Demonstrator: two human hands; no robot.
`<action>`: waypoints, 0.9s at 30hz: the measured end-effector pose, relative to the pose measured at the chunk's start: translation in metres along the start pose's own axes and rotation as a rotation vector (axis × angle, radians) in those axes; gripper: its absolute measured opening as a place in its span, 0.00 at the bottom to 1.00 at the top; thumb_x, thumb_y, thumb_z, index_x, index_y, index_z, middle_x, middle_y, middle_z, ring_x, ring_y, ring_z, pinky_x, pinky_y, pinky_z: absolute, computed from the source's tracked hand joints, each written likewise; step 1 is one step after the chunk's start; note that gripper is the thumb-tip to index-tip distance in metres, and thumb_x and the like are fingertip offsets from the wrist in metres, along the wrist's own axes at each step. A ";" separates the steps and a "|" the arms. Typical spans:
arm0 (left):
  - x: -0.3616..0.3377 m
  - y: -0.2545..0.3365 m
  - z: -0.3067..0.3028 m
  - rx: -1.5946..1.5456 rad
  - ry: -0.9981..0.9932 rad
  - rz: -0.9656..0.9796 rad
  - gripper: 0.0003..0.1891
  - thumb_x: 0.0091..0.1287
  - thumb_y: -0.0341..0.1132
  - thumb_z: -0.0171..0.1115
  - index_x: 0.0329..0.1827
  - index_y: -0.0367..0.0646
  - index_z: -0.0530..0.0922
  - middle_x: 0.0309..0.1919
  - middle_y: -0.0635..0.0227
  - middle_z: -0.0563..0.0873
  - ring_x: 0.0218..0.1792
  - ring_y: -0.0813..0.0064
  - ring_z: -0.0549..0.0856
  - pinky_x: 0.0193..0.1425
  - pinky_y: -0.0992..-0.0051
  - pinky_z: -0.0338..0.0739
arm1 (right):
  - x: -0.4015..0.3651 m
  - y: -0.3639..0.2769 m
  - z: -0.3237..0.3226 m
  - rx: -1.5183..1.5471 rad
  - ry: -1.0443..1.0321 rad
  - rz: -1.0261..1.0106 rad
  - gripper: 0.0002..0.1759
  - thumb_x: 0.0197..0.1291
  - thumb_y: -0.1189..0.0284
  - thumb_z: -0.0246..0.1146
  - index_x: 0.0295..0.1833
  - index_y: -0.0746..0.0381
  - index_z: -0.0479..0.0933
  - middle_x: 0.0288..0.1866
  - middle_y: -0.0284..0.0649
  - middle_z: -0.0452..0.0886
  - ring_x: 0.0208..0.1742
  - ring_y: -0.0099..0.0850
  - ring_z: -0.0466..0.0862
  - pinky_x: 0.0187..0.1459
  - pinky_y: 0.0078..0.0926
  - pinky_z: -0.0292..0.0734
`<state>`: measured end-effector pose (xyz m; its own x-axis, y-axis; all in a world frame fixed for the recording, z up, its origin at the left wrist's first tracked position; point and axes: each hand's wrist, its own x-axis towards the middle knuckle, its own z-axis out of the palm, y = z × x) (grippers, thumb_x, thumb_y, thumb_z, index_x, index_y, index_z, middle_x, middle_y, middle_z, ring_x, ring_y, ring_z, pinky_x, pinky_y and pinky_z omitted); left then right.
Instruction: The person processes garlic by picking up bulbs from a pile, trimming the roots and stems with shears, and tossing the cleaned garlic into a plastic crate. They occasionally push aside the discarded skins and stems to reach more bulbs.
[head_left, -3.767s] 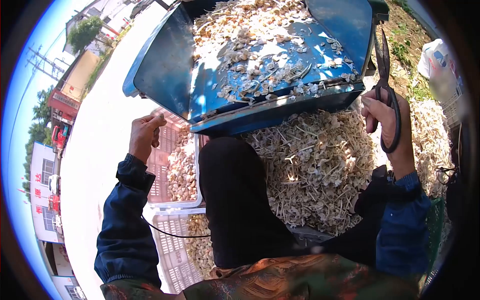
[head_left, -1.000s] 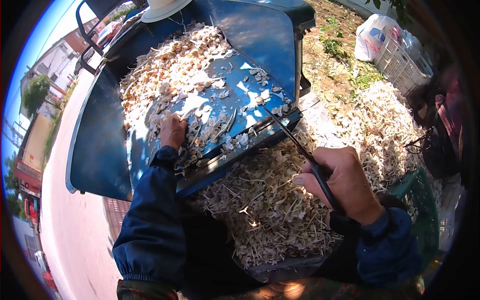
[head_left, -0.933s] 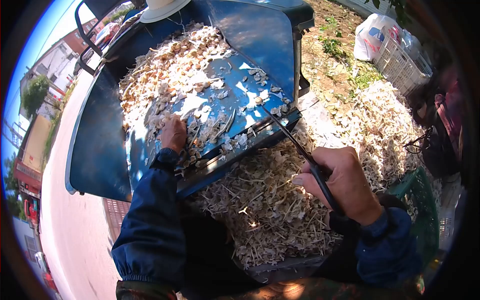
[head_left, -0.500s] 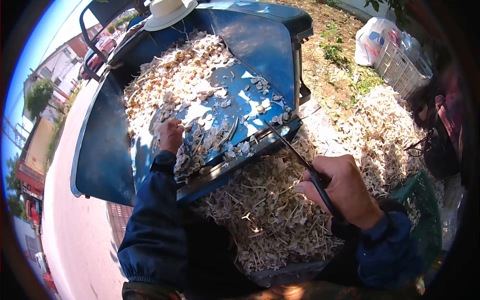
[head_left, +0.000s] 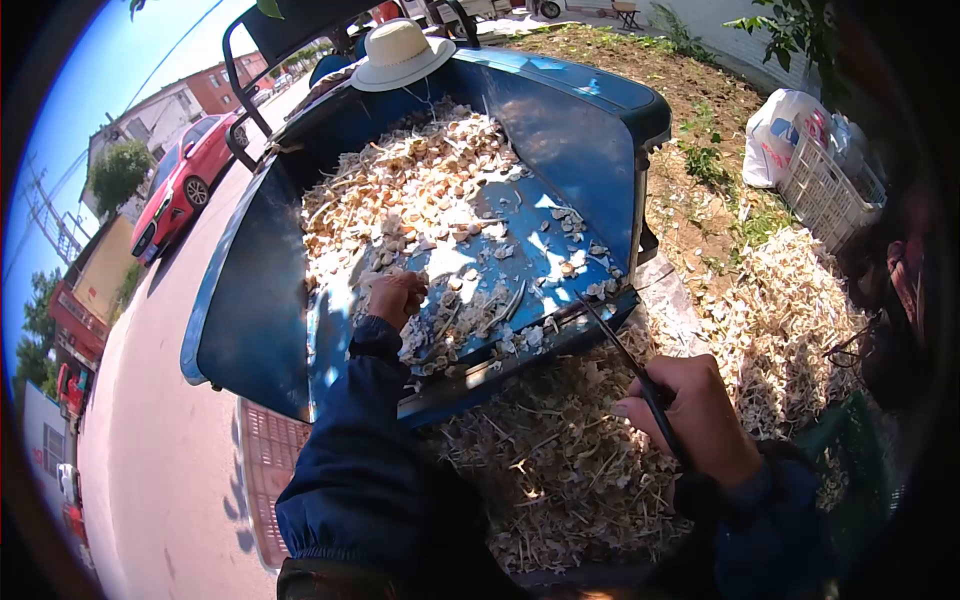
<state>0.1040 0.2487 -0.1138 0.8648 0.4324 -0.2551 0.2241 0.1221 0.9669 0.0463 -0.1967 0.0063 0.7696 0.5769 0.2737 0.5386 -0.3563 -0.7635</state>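
My right hand (head_left: 702,412) is closed around the black handle of a long, narrow-bladed tool (head_left: 627,355) that looks like a knife. Its blade points up and left toward the front lip of a blue truck bed (head_left: 250,290). My left hand (head_left: 397,298) reaches over that lip with its fingers curled; whatever they hold, if anything, is hidden. Just beyond it, a heap of pale garlic (head_left: 400,195) with papery skins and stalks fills the back of the bed. Loose skins (head_left: 470,320) and a few curved stalks lie beside my left hand.
Dry trimmed stalks (head_left: 570,470) are piled below the bed, with another heap (head_left: 785,310) to the right. A green crate (head_left: 850,460) stands lower right, a white crate (head_left: 830,190) with bags farther back. A straw hat (head_left: 402,55) tops the bed; a red car (head_left: 185,185) is on the road.
The view has shifted left, so the bed and both hands appear farther right and lower. My left hand stays over the bed; my right hand keeps hold of the tool. More of the red car shows.
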 end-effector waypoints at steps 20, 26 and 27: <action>-0.066 0.013 0.024 -0.554 -0.103 -0.079 0.13 0.56 0.34 0.53 0.40 0.33 0.75 0.38 0.53 0.84 0.29 0.69 0.82 0.26 0.78 0.69 | 0.009 0.010 0.011 0.009 0.032 -0.059 0.16 0.47 0.73 0.71 0.22 0.68 0.70 0.15 0.42 0.69 0.17 0.27 0.67 0.22 0.31 0.62; -0.067 0.010 0.024 -0.535 -0.056 -0.115 0.14 0.66 0.39 0.54 0.43 0.35 0.74 0.32 0.61 0.81 0.23 0.75 0.77 0.21 0.84 0.66 | 0.011 0.013 0.017 -0.028 0.012 -0.076 0.18 0.49 0.69 0.72 0.23 0.68 0.71 0.17 0.43 0.70 0.18 0.29 0.69 0.23 0.31 0.63; -0.068 0.008 0.023 -0.534 -0.058 -0.120 0.14 0.66 0.39 0.54 0.43 0.35 0.74 0.32 0.61 0.81 0.23 0.75 0.77 0.21 0.84 0.66 | 0.011 0.012 0.019 -0.030 0.012 -0.071 0.18 0.49 0.69 0.72 0.23 0.68 0.71 0.17 0.43 0.70 0.18 0.29 0.69 0.23 0.31 0.63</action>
<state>0.0579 0.1995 -0.0887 0.8742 0.3392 -0.3475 0.0764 0.6106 0.7882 0.0551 -0.1805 -0.0109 0.7330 0.5929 0.3336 0.6018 -0.3364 -0.7243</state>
